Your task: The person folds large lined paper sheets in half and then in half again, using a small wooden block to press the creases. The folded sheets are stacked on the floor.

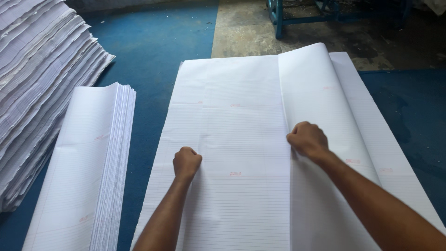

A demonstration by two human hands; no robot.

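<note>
A large white ruled paper sheet (237, 116) lies spread on the blue floor covering. Its right part is folded over toward the middle, making a curved flap (311, 83). My left hand (186, 161) is a closed fist pressing down on the flat left half of the sheet. My right hand (307, 138) is closed on the edge of the folded flap near the sheet's middle. More ruled sheets lie under the top one and show at the right edge (371, 121).
A stack of folded ruled sheets (88, 172) lies to the left. A tall heap of unfolded sheets (37, 83) rises at the far left. Bare concrete floor (246, 32) and a blue metal frame (278, 18) are at the back.
</note>
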